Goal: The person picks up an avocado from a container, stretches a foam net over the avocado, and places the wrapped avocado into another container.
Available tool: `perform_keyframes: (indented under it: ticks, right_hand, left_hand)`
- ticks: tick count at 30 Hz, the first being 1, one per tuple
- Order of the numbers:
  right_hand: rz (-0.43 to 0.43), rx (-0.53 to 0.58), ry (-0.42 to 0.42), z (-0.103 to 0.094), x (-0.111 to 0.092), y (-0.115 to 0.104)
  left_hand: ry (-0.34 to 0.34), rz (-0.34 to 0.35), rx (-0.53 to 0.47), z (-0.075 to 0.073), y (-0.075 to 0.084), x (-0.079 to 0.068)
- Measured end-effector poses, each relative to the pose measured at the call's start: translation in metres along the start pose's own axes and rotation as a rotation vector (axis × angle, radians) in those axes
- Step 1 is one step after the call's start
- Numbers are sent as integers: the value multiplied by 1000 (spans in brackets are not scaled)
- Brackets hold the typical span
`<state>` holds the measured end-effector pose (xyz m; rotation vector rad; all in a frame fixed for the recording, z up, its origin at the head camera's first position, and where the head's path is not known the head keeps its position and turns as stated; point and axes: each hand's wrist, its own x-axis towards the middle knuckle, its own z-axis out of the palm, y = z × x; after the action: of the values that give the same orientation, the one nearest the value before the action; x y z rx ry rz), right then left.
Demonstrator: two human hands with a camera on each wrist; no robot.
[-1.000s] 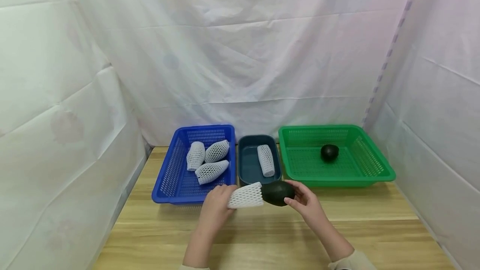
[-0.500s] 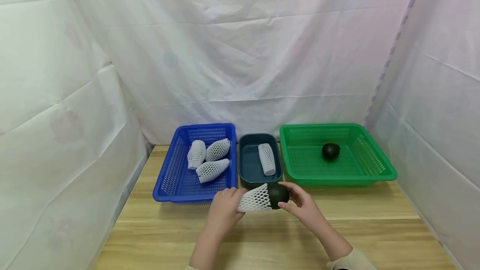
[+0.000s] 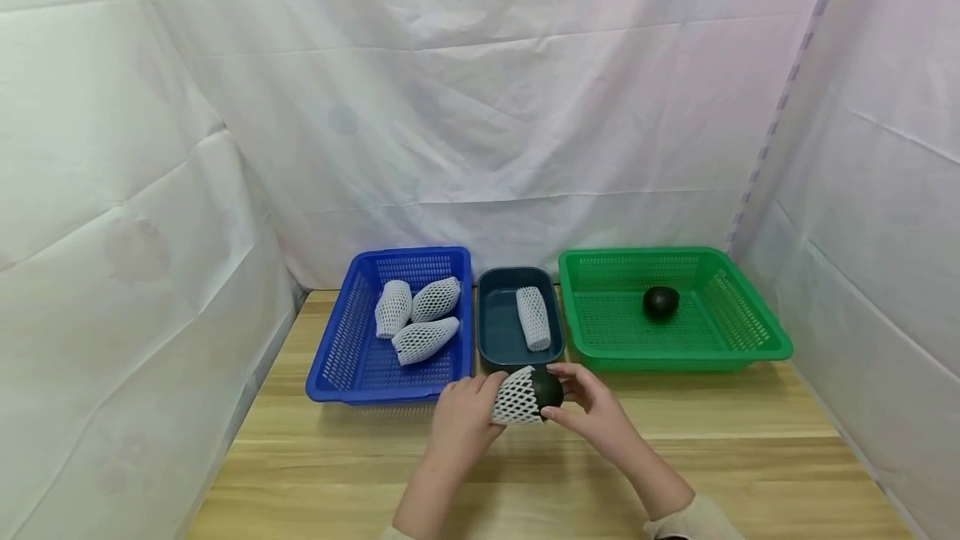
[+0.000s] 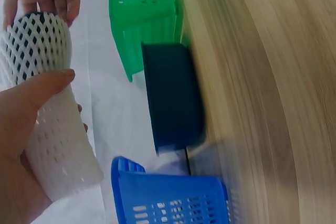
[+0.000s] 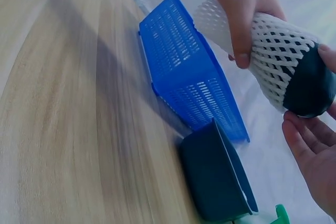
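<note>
My left hand [image 3: 467, 419] grips a white foam net sleeve [image 4: 58, 135], thumb across its middle in the left wrist view. Inside the net sits most of a dark avocado [image 5: 312, 82], its round end sticking out toward the right. The fingers and thumb of my right hand [image 3: 596, 415] pinch that bare end. Both hands hold the pair above the table, in front of the dark teal bin. At the left end the sleeve hangs slack past my left palm. Another avocado [image 3: 661, 303] lies in the green basket, and a loose net sleeve [image 3: 533, 319] lies in the teal bin.
A blue basket [image 3: 352, 397] at left holds several net-wrapped pieces [image 3: 424, 340]. The teal bin [image 3: 491, 348] stands between it and the green basket [image 3: 675, 363]. White cloth [image 3: 480, 123] hangs behind and on both sides of the wooden table [image 3: 525, 490].
The avocado has slid left, deeper into the net sleeve, so less of its dark skin shows. My left hand has shifted right and my right hand slightly left, drawing closer together.
</note>
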<state>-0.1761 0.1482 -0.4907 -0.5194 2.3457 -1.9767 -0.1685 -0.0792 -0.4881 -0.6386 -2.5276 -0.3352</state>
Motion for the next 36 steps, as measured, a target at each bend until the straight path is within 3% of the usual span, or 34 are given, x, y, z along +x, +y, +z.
perform_keyframes:
  ticks: [3, 7, 14, 20, 25, 31, 36]
  right_hand:
    - [-20, 52, 6, 1, 0, -1]
    - [-120, 84, -14, 0, 0, 0]
    - [-261, 18, 19, 2, 0, -3]
    - [-234, 10, 28, 8, 1, -9]
    - [-211, -18, 48, 11, 1, -10]
    - [-212, -45, 43, 13, 3, -9]
    - [-201, -54, 45, 16, 3, -11]
  left_hand:
    - [3, -45, -26, -1, 2, 1]
    - [-13, -112, -56, -3, 4, 4]
    - [-39, -114, -46, -3, 10, 6]
    - [-45, -146, -53, -4, 15, 8]
    - [-34, -128, -51, -3, 18, 9]
    - [25, -85, -32, -3, 19, 9]
    - [6, -74, -34, -4, 22, 10]
